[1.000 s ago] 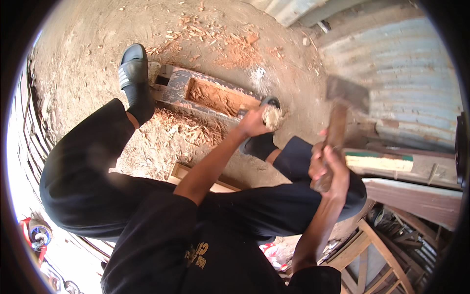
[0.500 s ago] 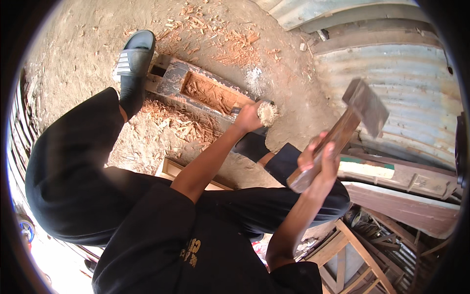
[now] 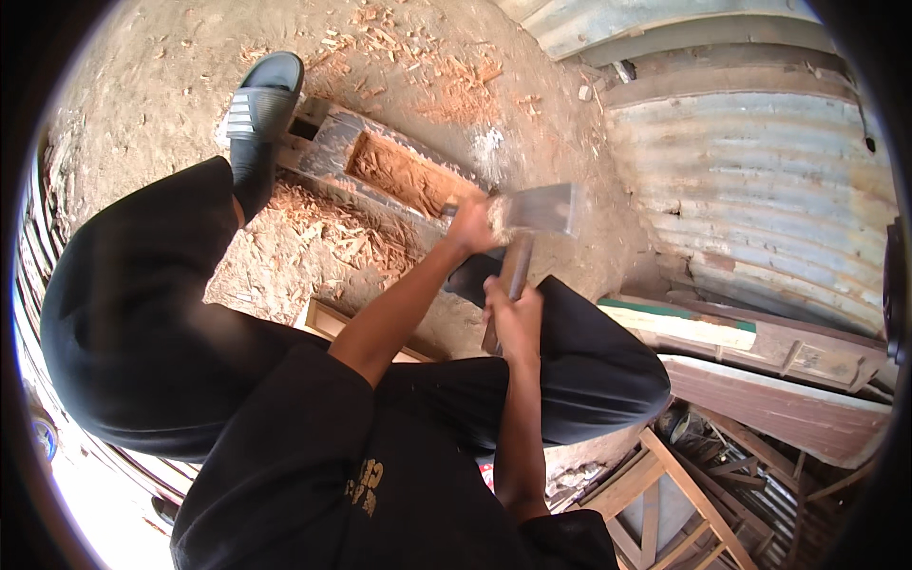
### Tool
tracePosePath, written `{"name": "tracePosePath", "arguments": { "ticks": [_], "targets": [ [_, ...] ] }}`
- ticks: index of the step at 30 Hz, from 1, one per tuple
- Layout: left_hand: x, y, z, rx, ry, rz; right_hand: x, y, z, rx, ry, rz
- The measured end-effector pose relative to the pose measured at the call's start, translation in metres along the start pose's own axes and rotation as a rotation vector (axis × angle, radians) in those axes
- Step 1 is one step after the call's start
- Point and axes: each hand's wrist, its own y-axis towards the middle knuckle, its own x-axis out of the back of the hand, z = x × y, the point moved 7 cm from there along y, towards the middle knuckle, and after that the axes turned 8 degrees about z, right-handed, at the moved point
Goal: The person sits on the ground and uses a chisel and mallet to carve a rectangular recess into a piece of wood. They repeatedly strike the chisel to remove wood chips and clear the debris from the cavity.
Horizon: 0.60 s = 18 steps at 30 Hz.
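Observation:
My left hand [image 3: 470, 225] is wrapped around a chisel, whose frayed pale handle end [image 3: 496, 220] sticks out past the fist. The chisel's dark blade [image 3: 448, 209] reaches to the near right end of a recess cut in a wooden block [image 3: 332, 163] with worn grey paint. Curled shavings [image 3: 389, 171] lie inside the recess. In my right hand [image 3: 515, 318] is the wooden handle of a hatchet [image 3: 543, 209]. The back of its head is at the chisel's handle end; its broad edge points right. The chisel's tip is hard to make out.
My sandalled foot [image 3: 266, 100] rests by the block's left end, which has a square hole. Wood shavings [image 3: 332, 233] litter the dirt floor. Corrugated metal sheets [image 3: 760, 180] stand at right, above stacked boards [image 3: 769, 404] and a wooden frame [image 3: 665, 494].
My right hand has swung the hatchet down and left, from raised at the right to the chisel's handle end. My left hand keeps its hold, shifted slightly left.

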Motion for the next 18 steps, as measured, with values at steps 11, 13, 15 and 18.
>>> {"name": "tracePosePath", "arguments": {
  "ticks": [11,13,15,18],
  "targets": [
    [-0.006,0.007,0.022,0.043,0.02,0.017,0.057,-0.055,0.083,0.44,0.572,-0.255],
    [-0.008,0.007,0.015,-0.004,0.037,0.013,0.051,-0.05,0.082,0.494,0.548,-0.309],
    [-0.012,0.006,0.029,0.04,0.096,0.048,0.03,-0.035,0.054,0.426,0.306,-0.397],
    [-0.017,0.004,0.02,0.016,0.089,0.069,-0.016,-0.005,-0.018,0.021,0.291,-0.033]
  ]
}}
